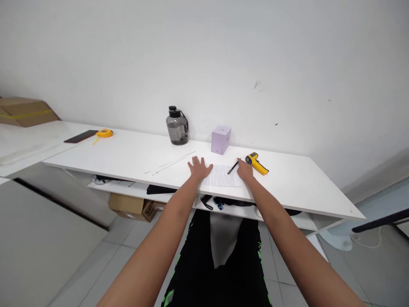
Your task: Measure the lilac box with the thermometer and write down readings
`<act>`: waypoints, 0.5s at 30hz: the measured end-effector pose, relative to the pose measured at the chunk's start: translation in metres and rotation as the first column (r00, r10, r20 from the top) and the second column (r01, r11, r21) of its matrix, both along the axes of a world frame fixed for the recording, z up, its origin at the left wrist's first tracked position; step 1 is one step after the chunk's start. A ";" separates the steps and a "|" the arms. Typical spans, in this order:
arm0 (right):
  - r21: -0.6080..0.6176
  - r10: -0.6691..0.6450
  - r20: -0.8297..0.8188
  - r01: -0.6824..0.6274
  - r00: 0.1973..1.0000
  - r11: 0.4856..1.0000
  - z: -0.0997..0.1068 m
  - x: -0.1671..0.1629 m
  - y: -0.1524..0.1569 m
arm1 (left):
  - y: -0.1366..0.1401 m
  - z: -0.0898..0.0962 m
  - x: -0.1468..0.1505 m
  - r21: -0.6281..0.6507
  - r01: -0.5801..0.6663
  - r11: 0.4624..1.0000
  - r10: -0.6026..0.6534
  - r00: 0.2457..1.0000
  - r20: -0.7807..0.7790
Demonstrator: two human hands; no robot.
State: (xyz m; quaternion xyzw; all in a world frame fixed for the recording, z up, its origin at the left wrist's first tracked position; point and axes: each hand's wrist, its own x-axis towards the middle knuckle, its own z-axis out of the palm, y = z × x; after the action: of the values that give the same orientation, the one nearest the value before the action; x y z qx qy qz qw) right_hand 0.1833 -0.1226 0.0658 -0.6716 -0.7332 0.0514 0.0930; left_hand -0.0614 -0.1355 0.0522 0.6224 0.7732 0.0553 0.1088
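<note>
A sheet of paper (220, 175) covered in writing lies on the white desk (140, 155) in front of me. Spread flat at the sheet's left edge, my left hand (199, 169) has its fingers apart and holds nothing. My right hand (245, 170) is closed on a black pen (233, 167) over the right side of the paper. The pen slants down to the left, its lower end at the sheet; I cannot tell whether it touches. Just right of that hand lies a yellow and black infrared thermometer (258, 164).
A lilac box (220, 140) and a dark translucent water jug (177, 127) stand by the wall. Further left are a yellow tape measure (105, 133), a dark flat strip (81, 136) and a cardboard box (27, 111). Below the desktop, a shelf (137, 187) holds several dark items.
</note>
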 end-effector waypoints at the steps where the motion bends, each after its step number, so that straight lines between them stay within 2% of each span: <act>1: -0.004 0.001 0.011 -0.001 1.000 1.000 0.001 0.000 0.000 | 0.000 0.000 0.000 0.009 0.000 1.000 0.000 1.000 0.003; 6: -0.009 0.001 0.009 -0.001 1.000 1.000 0.000 -0.003 0.002 | 0.002 -0.002 -0.003 0.019 -0.007 1.000 0.007 1.000 -0.005; 15: 0.032 0.084 -0.031 -0.083 0.996 0.996 -0.005 0.002 0.005 | 0.004 0.000 -0.003 -0.003 0.004 1.000 -0.004 1.000 -0.020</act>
State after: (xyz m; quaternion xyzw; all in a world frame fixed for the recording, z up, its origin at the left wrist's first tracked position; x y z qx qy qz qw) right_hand 0.1851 -0.1178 0.0605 -0.6379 -0.7598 0.0549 0.1128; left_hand -0.0648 -0.1315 0.0524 0.6242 0.7731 0.0476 0.1021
